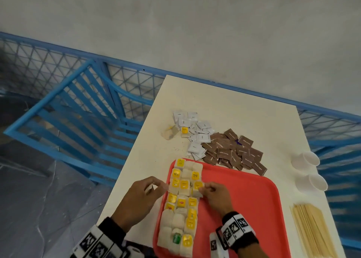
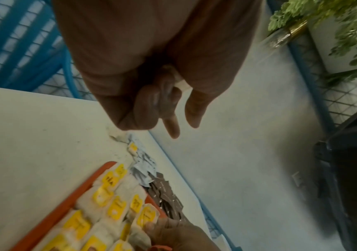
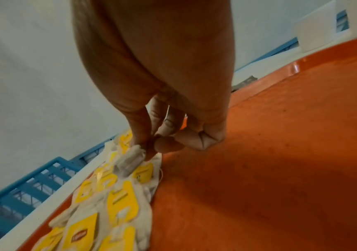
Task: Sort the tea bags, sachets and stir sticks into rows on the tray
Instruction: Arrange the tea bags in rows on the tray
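My tray (image 1: 244, 199) is coral red, nearer orange in the wrist views. Along its left side the tea bags (image 1: 181, 205) are off-white with yellow tags, and one tag near the bottom is green. Above the tray, on the cream table (image 1: 224, 105), lie white sachets (image 1: 193, 133) and, to their right, brown sachets (image 1: 234, 150). At lower right the stir sticks (image 1: 312, 230) are pale wood. My wristbands (image 1: 236, 230) show black-and-white square patterns. The railing (image 1: 78, 101) at left is blue.

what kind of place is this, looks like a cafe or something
Probably a cafe terrace or balcony seating spot: a blue slatted chair and blue mesh railing beside a white table, with disposable cups and potted greenery.
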`<state>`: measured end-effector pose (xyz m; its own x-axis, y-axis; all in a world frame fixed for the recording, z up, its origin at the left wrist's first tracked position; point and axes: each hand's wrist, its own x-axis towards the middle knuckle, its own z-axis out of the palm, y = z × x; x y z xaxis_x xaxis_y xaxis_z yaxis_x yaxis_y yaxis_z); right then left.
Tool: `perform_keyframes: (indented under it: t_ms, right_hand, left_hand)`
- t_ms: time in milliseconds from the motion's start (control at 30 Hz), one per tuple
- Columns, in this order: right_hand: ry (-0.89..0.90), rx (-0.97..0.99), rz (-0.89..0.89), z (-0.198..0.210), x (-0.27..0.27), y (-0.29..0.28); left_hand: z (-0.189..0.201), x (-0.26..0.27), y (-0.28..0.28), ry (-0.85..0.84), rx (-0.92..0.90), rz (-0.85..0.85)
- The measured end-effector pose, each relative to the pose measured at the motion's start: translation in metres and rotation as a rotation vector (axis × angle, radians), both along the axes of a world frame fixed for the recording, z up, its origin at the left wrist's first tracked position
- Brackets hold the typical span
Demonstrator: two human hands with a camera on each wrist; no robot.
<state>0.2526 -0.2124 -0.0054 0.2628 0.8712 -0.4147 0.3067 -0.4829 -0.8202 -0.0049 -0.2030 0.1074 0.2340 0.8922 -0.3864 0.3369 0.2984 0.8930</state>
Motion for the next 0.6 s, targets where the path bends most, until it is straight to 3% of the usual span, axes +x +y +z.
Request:
perform_keyframes:
  t_ms: [167,300,500,600]
  right_hand:
    - [-0.040,-0.022,0.012,-0.021,-0.006,0.001]
    - [-0.111,-0.046,-0.083,-0.023,-0.014,0.002]
    - [-0.232,-0.088,-0.125,-0.008,-0.022,0.003]
    - [-0.249,0.004,-0.118,0.016,-0.024,0.006]
  left_hand:
    - [-0.009,-0.007,-0.007,0.013,-0.053,0.000]
    - [-0.003,-0.007,-0.008,-0.070,-0.104,0.014]
    - [0.004,0.001,-0.002,-0.444,-0.450,0.157]
    - [0.008,0.001,0.002,-0.615,-0.590,0.149]
